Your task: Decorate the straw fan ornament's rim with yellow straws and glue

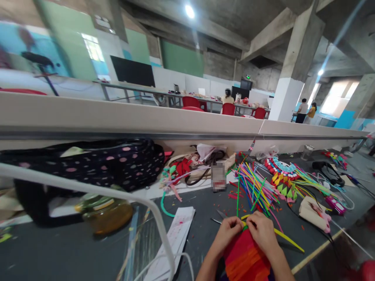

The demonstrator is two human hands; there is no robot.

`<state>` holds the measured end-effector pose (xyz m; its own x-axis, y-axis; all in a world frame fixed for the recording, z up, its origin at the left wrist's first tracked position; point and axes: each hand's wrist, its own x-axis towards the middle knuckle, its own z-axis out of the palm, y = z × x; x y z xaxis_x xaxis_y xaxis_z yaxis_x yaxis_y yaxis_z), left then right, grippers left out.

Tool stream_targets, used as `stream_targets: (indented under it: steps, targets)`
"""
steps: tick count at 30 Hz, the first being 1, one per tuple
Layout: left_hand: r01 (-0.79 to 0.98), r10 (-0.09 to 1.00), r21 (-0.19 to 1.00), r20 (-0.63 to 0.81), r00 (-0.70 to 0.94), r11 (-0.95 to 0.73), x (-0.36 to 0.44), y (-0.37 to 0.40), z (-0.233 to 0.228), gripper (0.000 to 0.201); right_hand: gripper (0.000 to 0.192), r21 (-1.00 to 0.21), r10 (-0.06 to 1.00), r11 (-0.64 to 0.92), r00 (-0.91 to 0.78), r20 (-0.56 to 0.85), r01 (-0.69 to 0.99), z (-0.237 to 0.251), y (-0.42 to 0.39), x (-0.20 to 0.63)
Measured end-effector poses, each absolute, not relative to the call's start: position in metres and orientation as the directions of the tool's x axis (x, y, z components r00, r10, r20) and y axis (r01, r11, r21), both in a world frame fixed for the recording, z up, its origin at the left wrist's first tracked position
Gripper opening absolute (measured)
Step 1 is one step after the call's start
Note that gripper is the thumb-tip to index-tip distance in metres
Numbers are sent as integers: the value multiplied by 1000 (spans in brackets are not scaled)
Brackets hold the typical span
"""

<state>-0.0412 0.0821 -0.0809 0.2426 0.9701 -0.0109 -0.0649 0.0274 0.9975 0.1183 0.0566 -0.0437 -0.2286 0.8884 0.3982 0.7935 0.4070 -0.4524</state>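
Above the table's front edge, my left hand [229, 231] and my right hand [261, 231] are close together, thumbs and fingers pinched. Between them they grip a yellow pipe cleaner [288, 239], whose long end slants out to the right under my right hand. A small green bit shows at the fingertips. Just below the hands is a red and orange piece [247, 257]; whether it is joined to the pipe cleaner I cannot tell. Scissors [221, 214] lie partly hidden beyond my left hand. Past my right hand spreads a pile of coloured pipe cleaners [258, 185].
A white cable [140, 199] arches across the left, before a jar of amber liquid [107, 214] and a dark patterned bag [117, 164]. White paper strips [178, 230] lie left of my hands. At right are a beaded colourful piece [281, 168] and a glue gun [315, 214].
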Motion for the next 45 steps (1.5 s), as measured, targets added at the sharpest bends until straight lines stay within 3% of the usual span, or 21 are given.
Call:
stream_targets:
  steps: [7, 18, 28, 32, 37, 45]
  targets:
    - [7, 961, 1000, -26, 277, 25, -39, 86, -83, 19, 19, -500, 872, 453, -251, 420, 738, -63, 63, 127]
    - [-16, 977, 1000, -22, 213, 26, -40, 81, -80, 40, 18, -555, 864, 497, -323, 386, 667, -50, 58, 128]
    - [32, 953, 992, -126, 276, 122, -40, 77, -59, 25, 21, -601, 902, 430, -293, 317, 674, -34, 55, 134]
    - [187, 950, 982, -49, 308, -10, -42, 81, -57, 22, 21, -582, 900, 434, -298, 319, 688, -34, 58, 134]
    - [449, 940, 865, 71, 333, -224, -45, 81, -56, 23, 19, -541, 902, 427, -301, 309, 724, -37, 61, 131]
    - [555, 938, 765, 190, 290, -327, -43, 64, -51, 25, 20, -572, 909, 413, -278, 311, 709, -36, 62, 129]
